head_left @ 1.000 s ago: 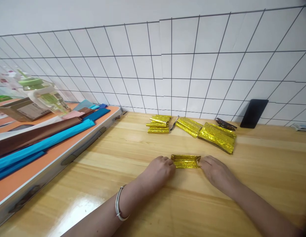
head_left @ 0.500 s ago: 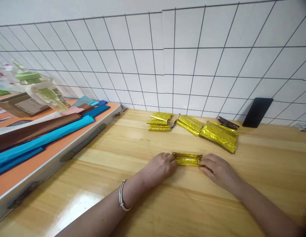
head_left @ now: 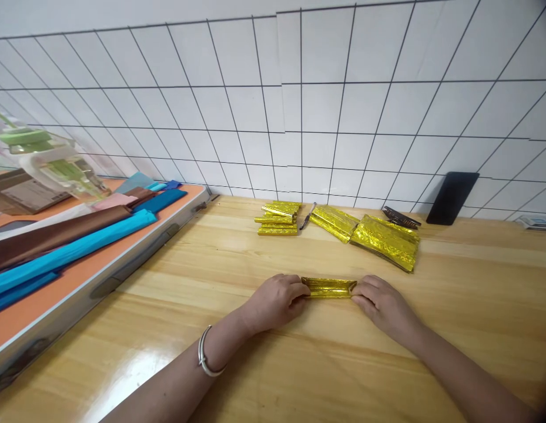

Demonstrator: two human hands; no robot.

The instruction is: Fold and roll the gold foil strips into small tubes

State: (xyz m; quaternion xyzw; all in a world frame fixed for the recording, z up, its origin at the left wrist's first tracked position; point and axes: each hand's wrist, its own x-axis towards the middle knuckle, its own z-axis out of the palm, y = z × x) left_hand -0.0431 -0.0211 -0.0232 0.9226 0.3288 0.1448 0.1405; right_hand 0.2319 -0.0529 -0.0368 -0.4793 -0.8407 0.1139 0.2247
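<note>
A piece of gold foil paper (head_left: 330,288), folded into a long narrow trough, lies crosswise on the wooden table (head_left: 325,364). Its left end is pinched in the fingers of my left hand (head_left: 277,301), which has a silver bangle (head_left: 203,351) at the wrist. At the opposite end, my right hand (head_left: 384,304) grips the foil between thumb and fingers. Both fingertips partly hide the ends of the trough. Beyond it lie a pile of narrow folded gold strips (head_left: 278,219) and two stacks of flat gold foil sheets, a smaller one (head_left: 335,222) and a larger one (head_left: 387,242).
A pen (head_left: 307,216) lies between the piles. Near the tiled wall (head_left: 237,106) are a dark hair clip (head_left: 401,218) and a leaning black phone-like slab (head_left: 452,198). Left stands an orange-topped surface with blue paper rolls (head_left: 100,239), a box (head_left: 28,191) and a green-lidded bottle (head_left: 56,155).
The camera view has shifted slightly, so the scene sits further left. Both hands keep hold of the foil trough; its walls look drawn closer together and its opening narrower.
</note>
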